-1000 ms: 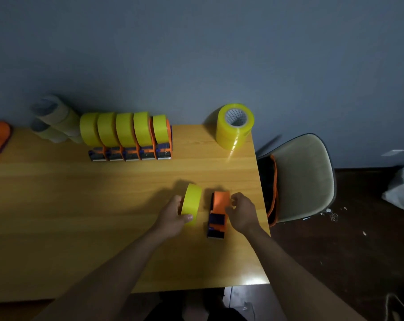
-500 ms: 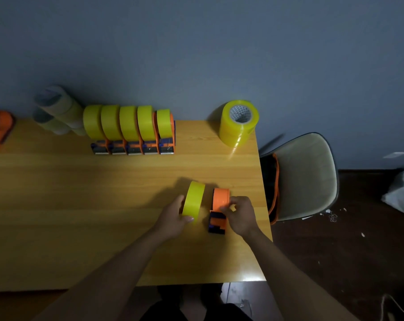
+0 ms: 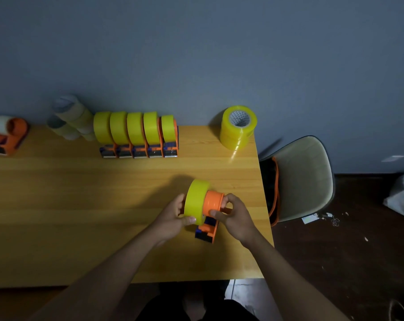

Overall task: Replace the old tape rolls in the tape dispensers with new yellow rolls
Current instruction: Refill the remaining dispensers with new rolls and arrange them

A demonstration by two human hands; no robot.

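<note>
Here, a bright yellow roll of glossy plastic tape (image 3: 195, 201) is pinched by the left hand (image 3: 173, 216), thumb on the near rim, fingers behind, curled. The orange-and-dark-blue plastic tape dispenser (image 3: 209, 217) is gripped by the right hand (image 3: 235, 215), fingers wrapped round its orange hub drum, w/ the body angled down to the yellow wooden table (image 3: 103, 205). Roll and hub are touching, directly btwn the hands; the roll is judged partly slid on, though the seating depth cannot be seen.

The roll is judged light, stiff across its core, slick on the outer wrap, so it is best held at the rim edges. The dispenser is judged hard and rigid, w/ a toothed blade probably at the low end, best avoided.

Well beyond the hands, five loaded dispensers (image 3: 136, 135) are lined up; beyond the right hand, a stack of spare yellow rolls (image 3: 238, 128) is seen.
</note>
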